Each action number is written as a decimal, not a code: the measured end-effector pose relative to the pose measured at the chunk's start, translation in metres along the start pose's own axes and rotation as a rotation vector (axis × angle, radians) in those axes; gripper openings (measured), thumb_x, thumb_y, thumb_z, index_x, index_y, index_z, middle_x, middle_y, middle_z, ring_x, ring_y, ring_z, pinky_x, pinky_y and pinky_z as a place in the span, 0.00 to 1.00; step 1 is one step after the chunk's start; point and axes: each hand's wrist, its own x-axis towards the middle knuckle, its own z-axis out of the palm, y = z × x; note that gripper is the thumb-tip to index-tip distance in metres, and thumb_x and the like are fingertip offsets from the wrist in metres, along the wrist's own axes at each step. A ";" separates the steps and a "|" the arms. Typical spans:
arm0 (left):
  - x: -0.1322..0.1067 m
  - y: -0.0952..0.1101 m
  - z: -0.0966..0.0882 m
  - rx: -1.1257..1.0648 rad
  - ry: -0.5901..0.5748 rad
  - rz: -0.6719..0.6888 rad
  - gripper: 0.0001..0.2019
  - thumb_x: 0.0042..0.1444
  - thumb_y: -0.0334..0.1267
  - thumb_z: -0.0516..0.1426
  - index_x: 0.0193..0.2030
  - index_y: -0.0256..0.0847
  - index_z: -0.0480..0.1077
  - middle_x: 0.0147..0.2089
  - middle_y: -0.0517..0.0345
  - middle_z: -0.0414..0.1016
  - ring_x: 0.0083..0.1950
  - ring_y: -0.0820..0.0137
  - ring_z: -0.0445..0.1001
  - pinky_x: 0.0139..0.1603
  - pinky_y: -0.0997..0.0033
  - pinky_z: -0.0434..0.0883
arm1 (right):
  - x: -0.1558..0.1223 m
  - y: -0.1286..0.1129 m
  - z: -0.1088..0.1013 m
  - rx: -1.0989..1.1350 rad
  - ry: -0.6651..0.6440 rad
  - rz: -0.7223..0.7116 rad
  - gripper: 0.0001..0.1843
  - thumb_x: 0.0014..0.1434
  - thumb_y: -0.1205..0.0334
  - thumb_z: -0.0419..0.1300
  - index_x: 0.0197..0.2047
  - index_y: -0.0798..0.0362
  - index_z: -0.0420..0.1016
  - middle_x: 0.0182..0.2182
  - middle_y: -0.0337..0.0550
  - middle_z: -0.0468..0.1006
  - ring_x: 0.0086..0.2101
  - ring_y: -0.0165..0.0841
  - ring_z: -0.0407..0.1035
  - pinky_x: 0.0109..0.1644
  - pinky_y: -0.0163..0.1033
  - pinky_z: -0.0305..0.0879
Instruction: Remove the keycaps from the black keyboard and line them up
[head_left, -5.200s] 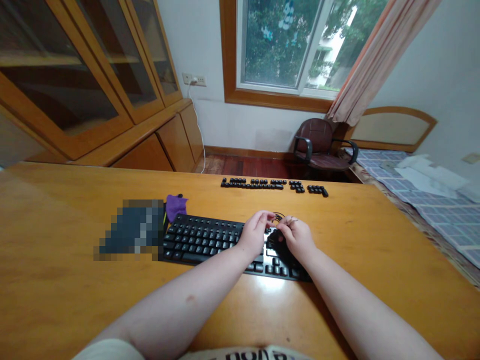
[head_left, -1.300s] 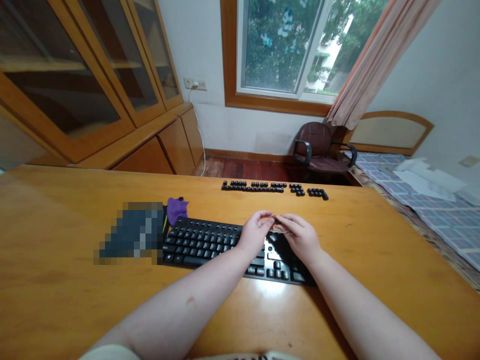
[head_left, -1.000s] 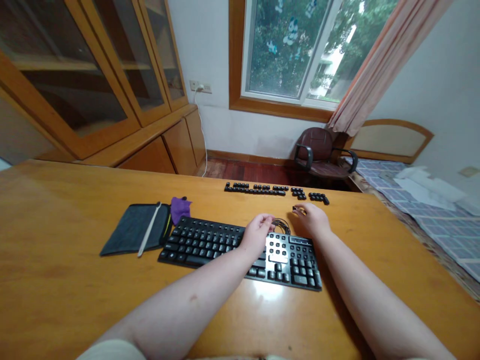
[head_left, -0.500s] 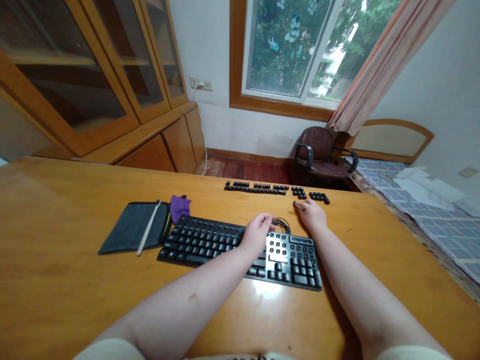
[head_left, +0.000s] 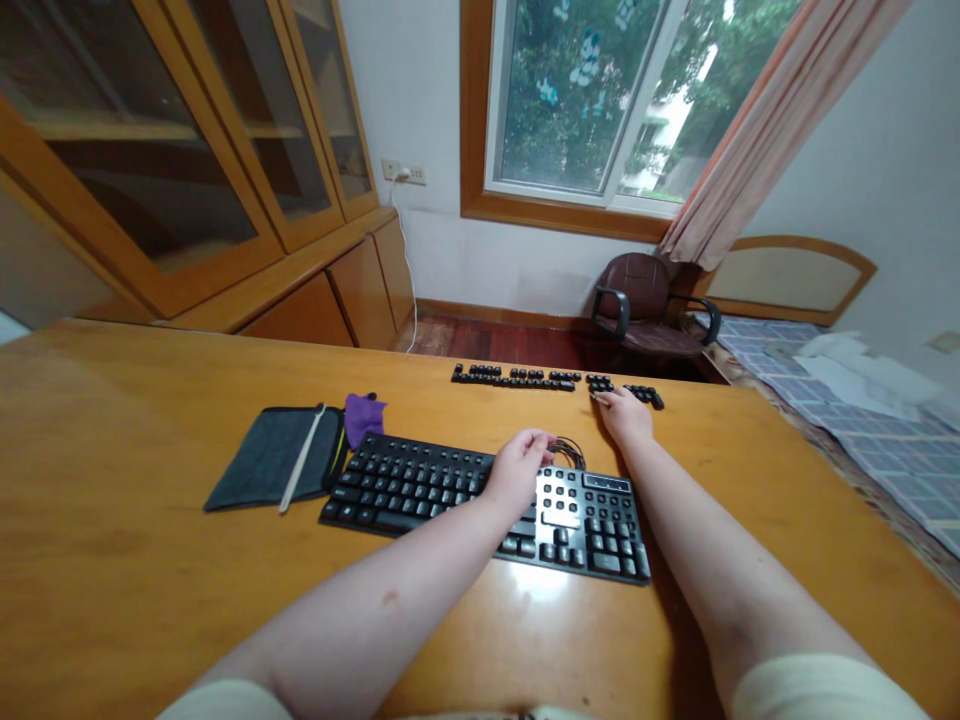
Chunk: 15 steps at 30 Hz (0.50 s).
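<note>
A black keyboard (head_left: 420, 480) lies at a slight angle on the desk, with bare key posts in its right part where caps are off. Above it, my left hand (head_left: 517, 468) has thumb and fingers pinched together near a coiled black cable (head_left: 571, 453); what the pinch holds, if anything, is too small to tell. My right hand (head_left: 626, 415) reaches to the far side of the desk. Its closed fingertips are at a small group of loose black keycaps (head_left: 599, 381), apparently on one keycap, partly hidden by the fingers. More keycaps (head_left: 517, 377) stand in rows to the left.
Left of the keyboard lie a dark zip pouch (head_left: 259, 455), a pale slim stick (head_left: 302, 460) across it and a purple cloth (head_left: 364, 418). The wooden desk (head_left: 135, 450) ends just beyond the keycaps. Behind it stand a brown armchair (head_left: 637, 285) and a glass-door cabinet (head_left: 247, 290).
My right hand has moved slightly away from me, from the desk just before the keycaps up to the small group. My left hand stays pinched over the keyboard. The view has shifted a little.
</note>
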 end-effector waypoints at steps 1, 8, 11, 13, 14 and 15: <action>0.000 0.000 0.000 0.001 0.000 0.001 0.12 0.55 0.44 0.53 0.34 0.37 0.71 0.32 0.56 0.73 0.36 0.69 0.72 0.41 0.69 0.69 | 0.000 0.000 0.000 0.005 0.005 -0.004 0.15 0.59 0.53 0.51 0.42 0.43 0.78 0.41 0.40 0.76 0.36 0.33 0.69 0.34 0.35 0.60; 0.000 -0.002 -0.001 0.004 -0.005 0.011 0.13 0.55 0.45 0.53 0.35 0.36 0.71 0.31 0.55 0.73 0.35 0.69 0.72 0.41 0.68 0.69 | 0.000 -0.001 0.000 0.008 0.029 -0.001 0.16 0.58 0.56 0.51 0.44 0.44 0.78 0.39 0.42 0.76 0.34 0.33 0.69 0.33 0.35 0.61; -0.001 -0.002 -0.002 0.012 -0.007 0.018 0.14 0.55 0.46 0.53 0.36 0.36 0.71 0.30 0.56 0.72 0.35 0.69 0.72 0.41 0.68 0.69 | -0.003 -0.003 -0.003 0.008 0.070 0.017 0.17 0.58 0.58 0.51 0.47 0.46 0.76 0.40 0.44 0.75 0.34 0.34 0.70 0.33 0.36 0.62; -0.001 -0.001 -0.002 0.020 -0.007 0.019 0.14 0.55 0.46 0.53 0.36 0.36 0.71 0.30 0.56 0.72 0.35 0.69 0.72 0.41 0.68 0.69 | -0.005 -0.003 -0.006 0.041 0.095 -0.006 0.18 0.58 0.58 0.51 0.48 0.49 0.75 0.41 0.46 0.75 0.35 0.36 0.70 0.35 0.37 0.64; -0.002 -0.001 -0.002 0.026 -0.007 0.020 0.14 0.56 0.46 0.53 0.36 0.36 0.71 0.30 0.56 0.72 0.35 0.69 0.72 0.41 0.68 0.69 | -0.006 -0.003 -0.009 0.077 0.093 -0.040 0.18 0.58 0.58 0.51 0.48 0.50 0.75 0.41 0.46 0.75 0.36 0.36 0.70 0.36 0.37 0.64; -0.002 0.000 -0.001 0.034 -0.009 0.022 0.14 0.56 0.46 0.52 0.36 0.37 0.71 0.30 0.56 0.72 0.35 0.69 0.72 0.41 0.68 0.69 | -0.008 -0.003 -0.013 0.124 0.080 -0.082 0.17 0.58 0.58 0.50 0.47 0.50 0.75 0.42 0.46 0.75 0.38 0.37 0.70 0.38 0.38 0.65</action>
